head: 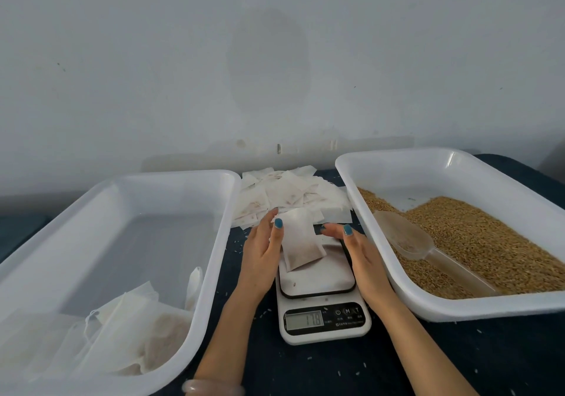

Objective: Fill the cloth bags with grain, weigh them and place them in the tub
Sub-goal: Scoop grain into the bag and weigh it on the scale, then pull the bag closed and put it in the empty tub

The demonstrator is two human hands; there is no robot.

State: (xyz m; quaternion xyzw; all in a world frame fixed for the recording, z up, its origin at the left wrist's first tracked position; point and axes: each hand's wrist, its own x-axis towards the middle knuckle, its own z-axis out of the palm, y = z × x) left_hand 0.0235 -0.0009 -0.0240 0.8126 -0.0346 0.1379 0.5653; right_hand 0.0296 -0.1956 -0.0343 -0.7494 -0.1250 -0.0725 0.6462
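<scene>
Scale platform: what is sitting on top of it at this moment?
One filled cloth bag lies on the scale platform, its top pinched by the left hand. The right hand has its fingers at the far right corner. The platform under bag and fingers is hidden.

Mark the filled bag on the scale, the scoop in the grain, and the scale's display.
white cloth bag filled with grain (302,244): head view, middle of its front.
clear plastic scoop (403,236): head view, inside its bowl.
grey display of the white digital scale (304,319): head view, on the digits.
</scene>
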